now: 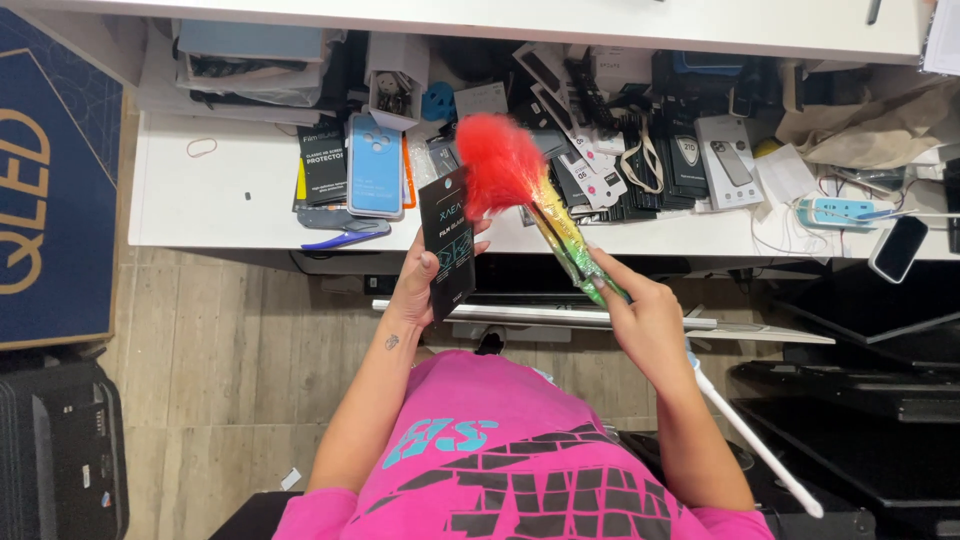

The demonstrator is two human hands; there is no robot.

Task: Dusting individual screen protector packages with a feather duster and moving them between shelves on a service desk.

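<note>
Near the middle of the frame, the left hand (418, 285) held a flat black package (449, 243) upright, its grip closed on the lower edge. The right hand (640, 318) had its grip wrapped around the handle of a feather duster (520, 185), whose red head lay against the package's upper right corner, with yellow and green bands below. The duster's white shaft ran down toward the lower right. Behind them, the white counter (220, 190) carried a blue phone case (376, 165) and heaps of boxed accessories (690, 150).
</note>
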